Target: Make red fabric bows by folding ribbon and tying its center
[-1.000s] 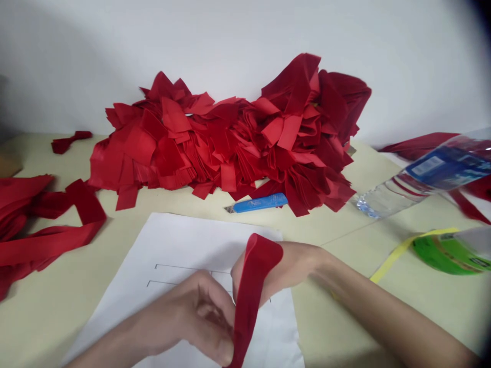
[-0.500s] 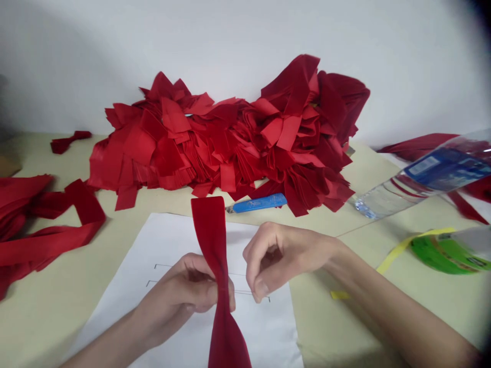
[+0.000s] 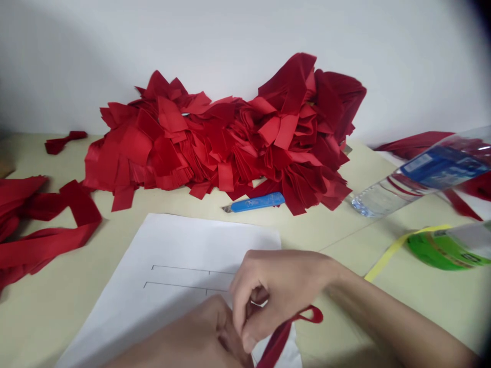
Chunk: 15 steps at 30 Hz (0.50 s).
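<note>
Strip: a red fabric strip runs from the bottom edge up under the curled fingers, and a small loop of it sticks out to the right below the wrist.
Right hand: the right hand is nearly closed and curls around the strip, pinching it. Its fingers hide the strip's middle (the exact hold is out of sight).
Left hand: the left hand is cut off by the bottom edge and sits tight against the right hand. I cannot tell whether it has hold of the strip.
Paper: a white sheet lies under both hands, with two thin drawn lines that run in beneath the right hand.
Knife: a blue utility knife lies beyond the sheet, against the foot of the pile.
Pile: a long heap of cut red fabric pieces stands against the white wall.
Left of table: loose red strips and a small red scrap lie on the pale table.
Right of table: a plastic water bottle slants out of view, partly blocking more red strips. Below it are a green tape roll and a yellow strip.
</note>
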Motion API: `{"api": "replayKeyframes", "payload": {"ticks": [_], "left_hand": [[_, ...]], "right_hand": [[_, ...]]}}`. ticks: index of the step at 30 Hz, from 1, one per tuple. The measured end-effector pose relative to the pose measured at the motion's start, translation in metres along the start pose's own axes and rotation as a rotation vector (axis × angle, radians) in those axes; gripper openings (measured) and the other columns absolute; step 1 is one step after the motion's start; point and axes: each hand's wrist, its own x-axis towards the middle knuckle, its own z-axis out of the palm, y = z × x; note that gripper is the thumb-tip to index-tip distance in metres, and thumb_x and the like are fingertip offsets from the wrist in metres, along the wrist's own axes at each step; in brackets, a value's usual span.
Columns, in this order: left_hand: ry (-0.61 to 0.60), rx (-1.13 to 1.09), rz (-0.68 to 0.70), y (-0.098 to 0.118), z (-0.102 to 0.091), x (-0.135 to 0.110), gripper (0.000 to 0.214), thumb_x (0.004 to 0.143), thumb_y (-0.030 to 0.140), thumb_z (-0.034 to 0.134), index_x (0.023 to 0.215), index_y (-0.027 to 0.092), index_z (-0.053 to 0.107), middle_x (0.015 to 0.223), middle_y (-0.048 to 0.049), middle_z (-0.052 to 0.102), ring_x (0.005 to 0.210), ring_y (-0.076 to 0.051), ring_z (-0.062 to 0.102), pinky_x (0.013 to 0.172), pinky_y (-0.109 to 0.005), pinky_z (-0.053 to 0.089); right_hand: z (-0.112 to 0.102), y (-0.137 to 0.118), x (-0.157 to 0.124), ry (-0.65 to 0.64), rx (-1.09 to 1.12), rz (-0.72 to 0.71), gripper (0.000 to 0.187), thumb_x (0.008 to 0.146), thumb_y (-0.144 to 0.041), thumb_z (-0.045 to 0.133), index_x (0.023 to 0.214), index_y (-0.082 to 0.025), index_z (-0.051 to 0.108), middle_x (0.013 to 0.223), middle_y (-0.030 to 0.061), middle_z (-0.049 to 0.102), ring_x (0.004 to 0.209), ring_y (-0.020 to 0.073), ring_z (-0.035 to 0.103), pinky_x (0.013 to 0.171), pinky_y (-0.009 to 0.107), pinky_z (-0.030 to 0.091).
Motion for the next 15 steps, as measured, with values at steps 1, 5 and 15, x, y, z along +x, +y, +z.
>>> {"api": "replayKeyframes", "payload": {"ticks": [1, 5, 15], "left_hand": [[0.031, 0.020, -0.025, 0.004, 0.001, 0.001, 0.014, 0.052, 0.008, 0.060, 0.045, 0.016, 0.051, 0.040, 0.0073, 0.039, 0.037, -0.005, 0.027, 0.038, -0.023, 0.014], [0.176, -0.006, -0.011, 0.013, -0.003, 0.004, 0.023, 0.051, 0.010, 0.056, 0.040, 0.018, 0.038, 0.036, 0.0102, 0.022, 0.037, -0.004, 0.015, 0.039, -0.025, 0.007], [0.344, -0.267, 0.198, 0.019, -0.023, -0.006, 0.016, 0.063, 0.022, 0.070, 0.056, 0.013, 0.059, 0.042, 0.0093, 0.026, 0.042, -0.004, 0.016, 0.042, -0.024, 0.007]], "right_hand": [[0.003, -0.007, -0.003, 0.030, -0.131, 0.021, 0.012, 0.078, -0.021, 0.063, 0.080, -0.011, 0.069, 0.067, -0.0015, 0.061, 0.056, 0.0049, 0.049, 0.054, 0.015, 0.037], [0.021, -0.031, -0.014, 0.249, -0.653, 0.084, 0.017, 0.080, -0.009, 0.052, 0.074, -0.014, 0.066, 0.071, 0.0014, 0.062, 0.062, 0.0095, 0.052, 0.059, 0.021, 0.036], [0.013, -0.032, -0.020, 0.565, -0.546, 0.154, 0.019, 0.081, -0.009, 0.048, 0.072, -0.016, 0.063, 0.065, -0.0032, 0.059, 0.057, 0.0064, 0.047, 0.057, 0.021, 0.034]]}}
